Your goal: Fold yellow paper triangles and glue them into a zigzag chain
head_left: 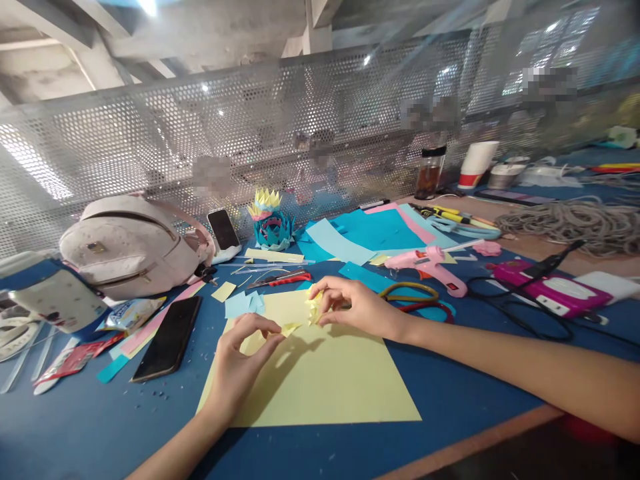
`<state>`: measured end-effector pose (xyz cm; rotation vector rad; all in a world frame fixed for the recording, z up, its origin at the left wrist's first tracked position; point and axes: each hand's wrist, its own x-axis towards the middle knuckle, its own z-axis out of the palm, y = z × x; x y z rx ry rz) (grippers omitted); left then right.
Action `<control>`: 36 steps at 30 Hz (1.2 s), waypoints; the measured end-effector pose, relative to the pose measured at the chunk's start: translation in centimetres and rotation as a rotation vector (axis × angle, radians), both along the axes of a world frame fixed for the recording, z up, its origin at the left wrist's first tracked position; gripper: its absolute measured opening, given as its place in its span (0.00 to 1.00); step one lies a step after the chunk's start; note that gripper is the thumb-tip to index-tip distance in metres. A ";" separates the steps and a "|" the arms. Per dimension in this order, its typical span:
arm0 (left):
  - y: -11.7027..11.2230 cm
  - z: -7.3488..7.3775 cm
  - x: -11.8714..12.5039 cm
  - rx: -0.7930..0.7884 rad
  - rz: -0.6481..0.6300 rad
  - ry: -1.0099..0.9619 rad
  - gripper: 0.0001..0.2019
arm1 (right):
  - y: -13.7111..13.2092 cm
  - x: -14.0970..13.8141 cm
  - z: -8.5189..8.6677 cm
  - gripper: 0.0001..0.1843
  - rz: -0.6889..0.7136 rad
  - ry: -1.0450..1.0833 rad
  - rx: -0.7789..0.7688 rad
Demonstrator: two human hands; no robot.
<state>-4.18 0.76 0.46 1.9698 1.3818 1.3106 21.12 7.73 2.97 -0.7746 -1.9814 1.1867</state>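
Observation:
Between the thumb and fingers of my left hand [245, 353] is a small folded yellow paper piece [291, 329], its point toward the right. My right hand [353, 308] pinches a pale yellow cluster of folded paper [313, 310], partly covered by my fingers. A small gap separates the two pieces. Both hands are over a large yellow paper sheet [340, 387] lying flat on the blue table. Small light blue paper pieces [244, 304] lie at the sheet's far left corner. Behind them stands a folded-paper model [273, 227] in blue, pink and yellow.
To the right are a pink glue gun [430, 263], scissors [410, 293] and a magenta power strip [550, 287]. A red utility knife [285, 278] lies beyond the sheet. On the left are a black phone [167, 339], a mug [57, 300] and a pale backpack [130, 247].

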 end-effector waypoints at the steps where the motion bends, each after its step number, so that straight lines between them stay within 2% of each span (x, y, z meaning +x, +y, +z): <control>1: 0.0 0.0 0.0 -0.003 -0.001 0.001 0.03 | 0.0 -0.1 -0.1 0.18 -0.002 0.020 -0.017; 5: -0.2 0.1 0.1 -0.012 0.005 0.002 0.03 | -0.1 -0.1 -0.3 0.18 0.012 0.036 -0.035; 12: 0.0 0.2 0.3 -0.027 0.031 -0.009 0.04 | -0.4 -0.5 -0.9 0.18 0.050 0.130 -0.166; 17: 0.0 0.0 0.1 -0.036 0.021 -0.003 0.04 | -0.3 -0.5 -1.1 0.18 -0.002 0.112 -0.136; 22: 0.0 0.0 0.0 0.012 -0.018 0.036 0.03 | 0.0 -0.3 -0.8 0.17 -0.082 0.051 -0.033; 25: 0.0 0.2 0.1 0.064 -0.043 0.091 0.03 | -0.2 -0.2 -0.2 0.20 -0.024 0.049 -0.060; 28: 0.0 0.2 0.1 0.087 -0.058 0.144 0.04 | -0.8 -0.2 0.2 0.18 0.047 0.045 -0.080; 32: 0.1 0.3 0.2 0.053 -0.066 0.139 0.04 | -1.0 -0.3 0.2 0.11 0.054 -0.038 0.007; 36: 0.1 0.6 0.5 0.033 -0.055 0.113 0.05 | -0.9 -0.3 0.1 0.11 0.029 -0.093 0.080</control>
